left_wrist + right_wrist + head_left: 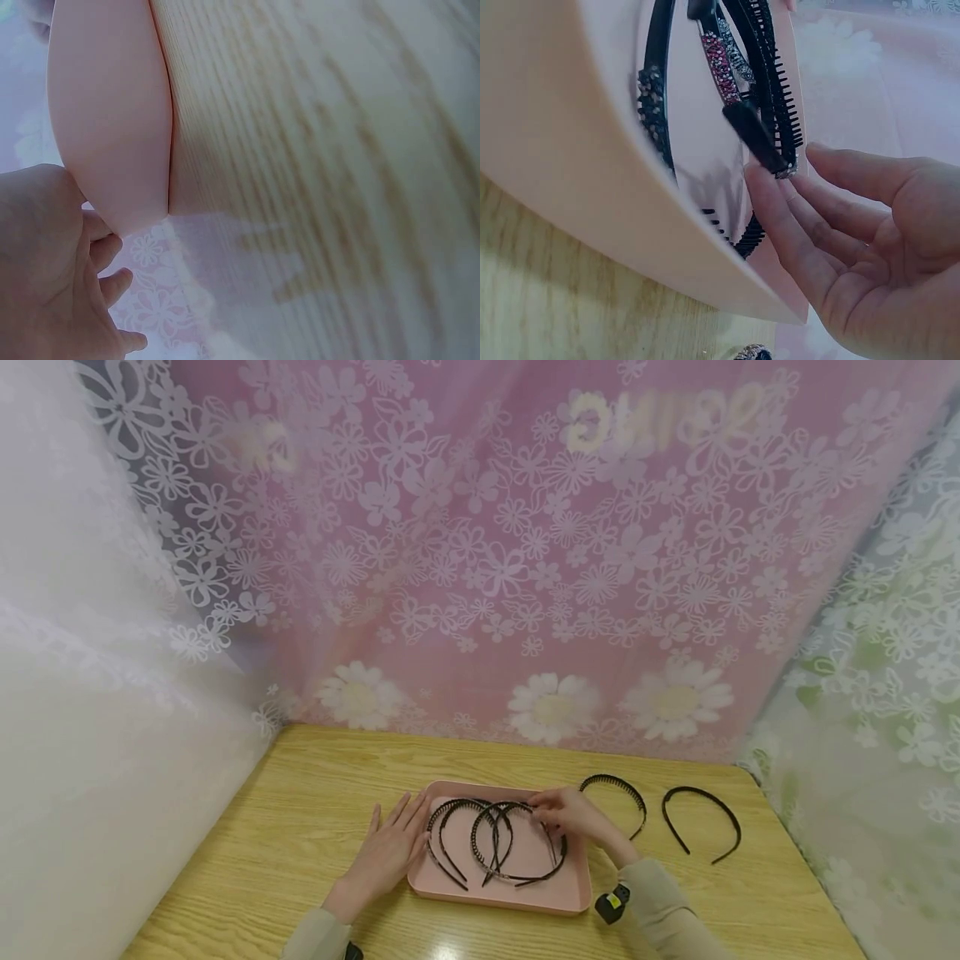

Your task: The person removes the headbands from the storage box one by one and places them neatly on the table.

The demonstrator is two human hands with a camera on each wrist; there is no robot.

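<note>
A pink tray [495, 906] holds several black headbands [473, 843] that overlap one another. My left hand [386, 856] lies at the tray's left side, fingers straight and spread; in the left wrist view its fingers meet the tray's outer wall [112, 112]. Over the tray's back right part, my right hand [577, 817] pinches a headband between thumb and fingers. Seen from the right wrist, the fingertips are at the end of a black headband [754, 139] with a red glittery section [718, 67]. A toothed headband [784, 97] stands right beside it.
Two more black headbands lie on the wooden table right of the tray: a toothed one [642, 806], partly behind my right arm, and a plain-looking one [738, 831] farther right. Flowered pink curtain [480, 610] hangs behind the table, with pale cloth [877, 760] on both sides.
</note>
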